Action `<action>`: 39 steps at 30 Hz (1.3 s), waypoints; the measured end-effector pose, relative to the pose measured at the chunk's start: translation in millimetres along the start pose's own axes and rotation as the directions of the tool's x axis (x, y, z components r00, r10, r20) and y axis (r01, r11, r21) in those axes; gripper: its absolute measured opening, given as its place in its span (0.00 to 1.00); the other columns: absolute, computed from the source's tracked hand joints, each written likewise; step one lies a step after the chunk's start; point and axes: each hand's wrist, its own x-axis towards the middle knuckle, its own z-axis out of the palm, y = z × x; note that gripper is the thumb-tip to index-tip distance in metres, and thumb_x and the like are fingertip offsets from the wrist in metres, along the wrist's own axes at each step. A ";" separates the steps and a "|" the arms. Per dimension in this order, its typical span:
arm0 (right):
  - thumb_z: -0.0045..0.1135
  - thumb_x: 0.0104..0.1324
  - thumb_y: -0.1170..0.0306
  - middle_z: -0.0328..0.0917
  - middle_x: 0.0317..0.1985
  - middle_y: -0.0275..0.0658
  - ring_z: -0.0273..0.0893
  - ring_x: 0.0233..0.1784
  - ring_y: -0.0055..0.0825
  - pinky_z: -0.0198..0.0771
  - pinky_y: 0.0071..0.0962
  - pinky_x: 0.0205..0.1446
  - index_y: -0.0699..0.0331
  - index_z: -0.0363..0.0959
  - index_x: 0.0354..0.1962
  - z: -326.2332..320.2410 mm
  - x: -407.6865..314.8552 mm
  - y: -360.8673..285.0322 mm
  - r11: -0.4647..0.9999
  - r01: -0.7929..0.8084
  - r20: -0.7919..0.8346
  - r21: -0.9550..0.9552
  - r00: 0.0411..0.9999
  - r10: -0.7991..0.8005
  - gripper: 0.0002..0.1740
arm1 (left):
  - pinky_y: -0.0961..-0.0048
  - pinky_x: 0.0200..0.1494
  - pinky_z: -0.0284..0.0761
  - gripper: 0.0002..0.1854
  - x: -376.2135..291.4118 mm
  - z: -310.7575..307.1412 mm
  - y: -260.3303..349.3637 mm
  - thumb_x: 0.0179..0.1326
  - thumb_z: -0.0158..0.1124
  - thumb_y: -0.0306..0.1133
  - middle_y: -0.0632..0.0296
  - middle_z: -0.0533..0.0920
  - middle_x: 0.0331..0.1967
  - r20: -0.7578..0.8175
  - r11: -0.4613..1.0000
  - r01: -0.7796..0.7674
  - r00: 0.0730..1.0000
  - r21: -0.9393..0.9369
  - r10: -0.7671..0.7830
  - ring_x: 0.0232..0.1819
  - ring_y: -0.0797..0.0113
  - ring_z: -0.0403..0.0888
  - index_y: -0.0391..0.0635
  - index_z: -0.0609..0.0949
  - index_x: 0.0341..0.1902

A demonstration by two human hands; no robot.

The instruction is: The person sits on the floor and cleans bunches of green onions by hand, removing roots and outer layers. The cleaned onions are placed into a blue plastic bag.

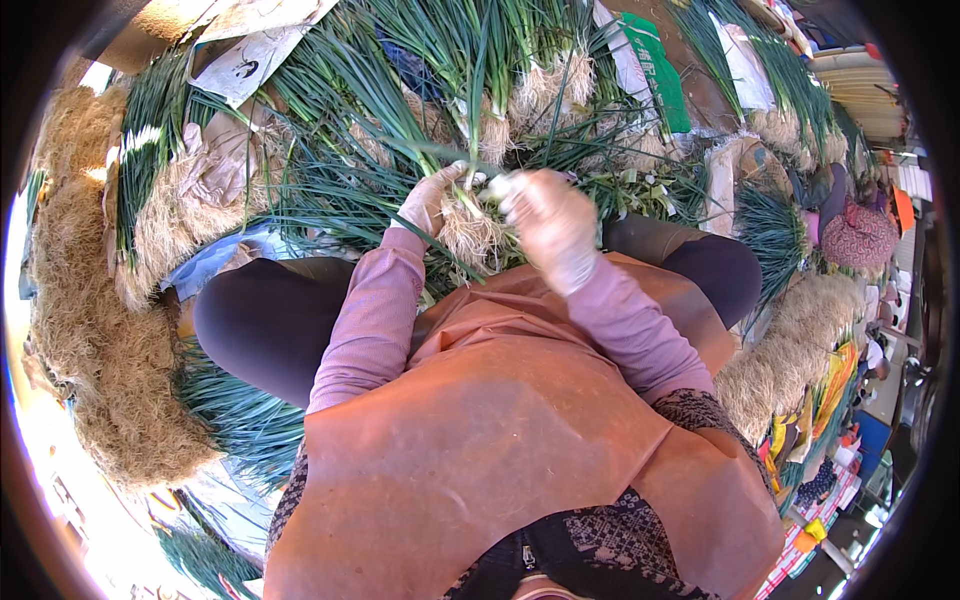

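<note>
My left hand (pixel 427 201), in a thin pale glove, grips a small bunch of green onions just above the roots. The bunch's pale, stringy roots (pixel 472 234) hang between my hands, and its green leaves run up and to the left. My right hand (pixel 553 223), gloved too and blurred by motion, has its fingers closed beside the bunch. A blurred green onion leaf (pixel 442 154) reaches to its fingertips, where a whitish part also shows. In front of both hands lies a heap of green onions (pixel 472 45) with roots towards me.
Loose leaves and trimmings (pixel 637 191) lie beyond my right knee. Long stacks of rooted onions (pixel 97 360) line the left side; another root stack (pixel 795 337) stands at right. An orange apron (pixel 480 427) covers my lap. Another person (pixel 859 232) sits at far right.
</note>
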 end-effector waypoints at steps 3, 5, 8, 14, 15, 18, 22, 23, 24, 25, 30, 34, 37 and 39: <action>0.54 0.69 0.61 0.81 0.27 0.41 0.79 0.28 0.35 0.75 0.35 0.37 0.62 0.77 0.39 -39.4 19.5 65.4 0.768 -0.629 -0.106 -0.121 0.777 0.620 0.13 | 0.65 0.36 0.84 0.14 -3.8 5.7 -3.1 0.67 0.57 0.30 0.54 0.85 0.44 0.030 0.998 -0.032 0.999 0.054 0.030 0.33 0.63 0.83 0.40 0.78 0.54; 0.55 0.67 0.54 0.83 0.42 0.47 0.82 0.45 0.43 0.74 0.40 0.50 0.63 0.77 0.45 -41.1 13.3 101.4 0.403 -0.495 -0.006 -0.770 0.637 0.771 0.21 | 0.61 0.31 0.85 0.13 -6.0 10.5 -4.3 0.67 0.57 0.31 0.54 0.85 0.41 0.014 1.000 -0.005 1.000 0.011 0.004 0.30 0.61 0.83 0.40 0.78 0.53; 0.50 0.70 0.57 0.81 0.45 0.52 0.80 0.51 0.43 0.73 0.36 0.57 0.65 0.75 0.50 14.7 -1.5 117.7 0.813 -0.450 0.108 -0.369 0.848 0.519 0.21 | 0.62 0.38 0.84 0.13 -9.6 15.0 -9.0 0.69 0.55 0.31 0.54 0.85 0.41 0.116 0.998 0.031 0.993 0.045 -0.036 0.33 0.61 0.84 0.39 0.78 0.52; 0.51 0.71 0.71 0.83 0.43 0.41 0.81 0.39 0.25 0.76 0.25 0.43 0.68 0.75 0.48 82.7 23.0 103.9 0.259 -0.697 0.434 0.668 0.648 0.626 0.13 | 0.63 0.47 0.83 0.14 -9.6 16.7 -8.0 0.70 0.54 0.33 0.53 0.84 0.42 -0.009 0.985 -0.017 1.000 0.170 0.019 0.40 0.60 0.84 0.37 0.78 0.53; 0.55 0.69 0.67 0.84 0.37 0.41 0.82 0.36 0.31 0.75 0.33 0.40 0.66 0.78 0.43 77.4 24.6 100.9 0.594 -0.700 0.290 0.396 0.709 0.642 0.12 | 0.64 0.46 0.83 0.15 -10.3 15.7 -4.9 0.70 0.54 0.33 0.54 0.84 0.42 -0.062 0.967 -0.109 0.990 0.229 0.126 0.39 0.61 0.84 0.37 0.77 0.54; 0.59 0.64 0.60 0.82 0.33 0.47 0.80 0.37 0.46 0.73 0.39 0.41 0.60 0.79 0.41 63.2 19.6 88.3 0.864 -0.466 0.210 -0.191 0.840 0.500 0.14 | 0.70 0.31 0.82 0.16 -15.5 11.4 9.2 0.71 0.53 0.34 0.64 0.80 0.30 0.005 0.967 -0.230 0.973 0.107 0.231 0.28 0.70 0.79 0.43 0.77 0.59; 0.61 0.62 0.57 0.81 0.33 0.48 0.80 0.38 0.47 0.72 0.40 0.42 0.59 0.79 0.41 64.0 5.0 79.9 0.913 -0.376 0.326 -0.159 0.853 0.408 0.16 | 0.70 0.21 0.75 0.12 -18.5 17.5 13.0 0.67 0.61 0.35 0.66 0.76 0.24 0.001 0.986 -0.158 0.987 0.050 0.158 0.20 0.72 0.73 0.47 0.83 0.50; 0.61 0.62 0.57 0.81 0.33 0.47 0.80 0.37 0.47 0.72 0.39 0.42 0.60 0.79 0.41 67.8 1.5 80.5 0.925 -0.356 0.365 -0.131 0.851 0.379 0.16 | 0.71 0.19 0.74 0.11 -17.9 19.8 12.0 0.66 0.62 0.37 0.68 0.75 0.21 -0.091 0.988 -0.117 0.988 0.099 0.126 0.18 0.72 0.72 0.48 0.84 0.48; 0.59 0.65 0.61 0.83 0.33 0.43 0.81 0.33 0.37 0.72 0.32 0.39 0.61 0.78 0.42 70.6 -1.6 82.8 0.926 -0.370 0.358 -0.067 0.858 0.369 0.14 | 0.71 0.18 0.73 0.10 -19.1 20.9 9.5 0.66 0.63 0.38 0.67 0.75 0.20 -0.106 0.990 -0.128 0.985 0.064 0.134 0.17 0.72 0.72 0.47 0.84 0.46; 0.57 0.67 0.63 0.84 0.33 0.42 0.80 0.31 0.32 0.72 0.29 0.37 0.61 0.78 0.43 73.9 -4.0 85.7 0.826 -0.547 0.356 0.135 0.805 0.475 0.12 | 0.71 0.17 0.72 0.10 -17.7 22.8 8.6 0.65 0.64 0.39 0.67 0.76 0.19 -0.129 0.990 -0.140 0.981 0.034 0.143 0.16 0.71 0.72 0.47 0.84 0.43; 0.48 0.72 0.71 0.84 0.33 0.36 0.76 0.28 0.17 0.70 0.16 0.32 0.65 0.76 0.45 80.1 -10.0 93.2 0.296 -0.775 0.443 0.558 0.580 0.684 0.10 | 0.70 0.16 0.73 0.11 -11.2 27.8 2.9 0.62 0.68 0.41 0.67 0.77 0.21 -0.209 0.988 -0.149 0.965 0.052 0.156 0.17 0.71 0.73 0.47 0.82 0.39; 0.48 0.73 0.70 0.83 0.35 0.37 0.78 0.29 0.18 0.73 0.18 0.30 0.67 0.76 0.44 74.9 -4.8 86.0 0.357 -0.754 0.397 0.552 0.614 0.682 0.11 | 0.71 0.17 0.72 0.10 -10.3 25.8 2.2 0.63 0.67 0.41 0.67 0.77 0.21 -0.231 0.980 -0.184 0.953 0.082 0.198 0.16 0.71 0.72 0.48 0.82 0.39; 0.48 0.73 0.68 0.82 0.32 0.36 0.77 0.26 0.18 0.72 0.18 0.28 0.67 0.76 0.43 75.0 -3.8 85.3 0.320 -0.822 0.534 0.471 0.555 0.638 0.12 | 0.71 0.17 0.71 0.09 -11.2 23.9 2.9 0.64 0.65 0.39 0.67 0.77 0.19 -0.180 0.985 -0.157 0.973 -0.066 0.143 0.16 0.71 0.72 0.48 0.83 0.41; 0.50 0.73 0.66 0.82 0.30 0.35 0.75 0.24 0.18 0.72 0.19 0.27 0.67 0.77 0.43 79.6 -9.3 93.6 0.427 -0.814 0.543 0.394 0.581 0.607 0.13 | 0.71 0.17 0.71 0.09 -11.6 22.9 4.4 0.64 0.65 0.39 0.67 0.77 0.19 -0.201 0.988 -0.150 0.968 0.020 0.151 0.16 0.71 0.71 0.48 0.82 0.40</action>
